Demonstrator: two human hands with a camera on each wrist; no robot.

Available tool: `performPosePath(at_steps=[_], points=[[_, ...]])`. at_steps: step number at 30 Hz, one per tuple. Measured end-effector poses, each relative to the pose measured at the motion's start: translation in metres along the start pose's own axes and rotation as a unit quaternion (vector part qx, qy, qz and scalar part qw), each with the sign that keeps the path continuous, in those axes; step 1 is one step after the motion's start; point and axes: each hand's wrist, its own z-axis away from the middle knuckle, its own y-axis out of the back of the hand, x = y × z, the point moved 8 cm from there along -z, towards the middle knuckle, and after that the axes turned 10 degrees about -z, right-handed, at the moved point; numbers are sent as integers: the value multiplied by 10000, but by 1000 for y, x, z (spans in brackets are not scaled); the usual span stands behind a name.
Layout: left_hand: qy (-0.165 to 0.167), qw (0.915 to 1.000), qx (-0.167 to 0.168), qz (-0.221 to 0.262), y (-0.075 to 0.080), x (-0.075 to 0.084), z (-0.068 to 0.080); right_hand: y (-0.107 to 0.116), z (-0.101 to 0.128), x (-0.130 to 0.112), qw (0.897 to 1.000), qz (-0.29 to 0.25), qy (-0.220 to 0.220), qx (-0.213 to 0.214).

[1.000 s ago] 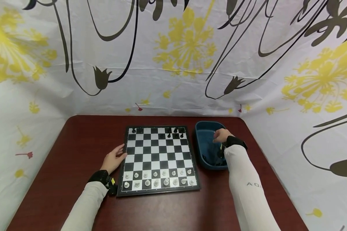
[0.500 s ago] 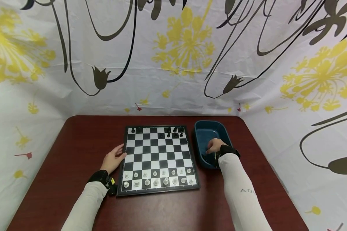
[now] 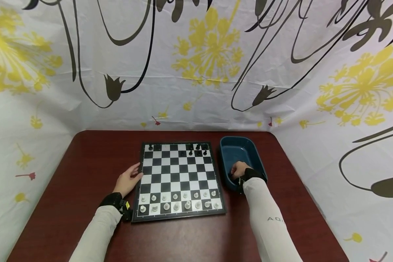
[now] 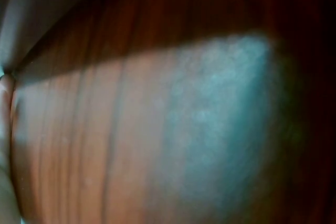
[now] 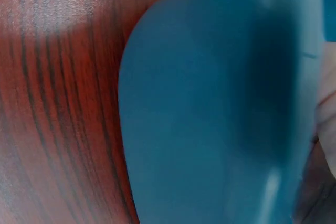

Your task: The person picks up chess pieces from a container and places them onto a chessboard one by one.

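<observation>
1. Two hands: left hand (image 3: 128, 181) flat, fingers relaxed, touching chessboard (image 3: 178, 178) edge, frame centre.
2. Right hand (image 3: 238, 169) reaches into blue tub (image 3: 237, 150); grip unclear.
3. Chess pieces probably light, hard, slippery; pinch mid-stem.

We count one chessboard (image 3: 180, 180) on one table (image 3: 85, 160), and one blue tub (image 3: 237, 149) at its 3 o'clock side. At 6 o'clock stand sixteen white pieces (image 3: 180, 203) in two rows. At 12 o'clock we see about seven black pieces (image 3: 196, 149). Two hands are visible, the left hand (image 3: 128, 180) and the right hand (image 3: 238, 170).
</observation>
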Motion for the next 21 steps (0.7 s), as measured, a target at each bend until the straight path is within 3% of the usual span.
performPosePath(at_steps=[9, 13, 14, 17, 20, 21], points=[[-19, 10000, 34, 54, -1, -1, 0, 9, -2, 2, 9996, -172, 38, -242], [28, 10000, -3, 70, -1, -2, 0, 12, -24, 23, 9989, -278, 19, -373], [39, 10000, -9, 79, -1, -1, 0, 10, -40, 38, 9980, -388, 326, -375], [45, 10000, -35, 81, 0, -1, 0, 13, -50, 46, 9975, -171, 558, -390], [25, 10000, -22, 73, 0, 1, 0, 21, -42, 35, 9975, -187, 663, -178], [10, 10000, -13, 60, 0, 1, 0, 26, -28, 21, 9990, -79, 416, -113]])
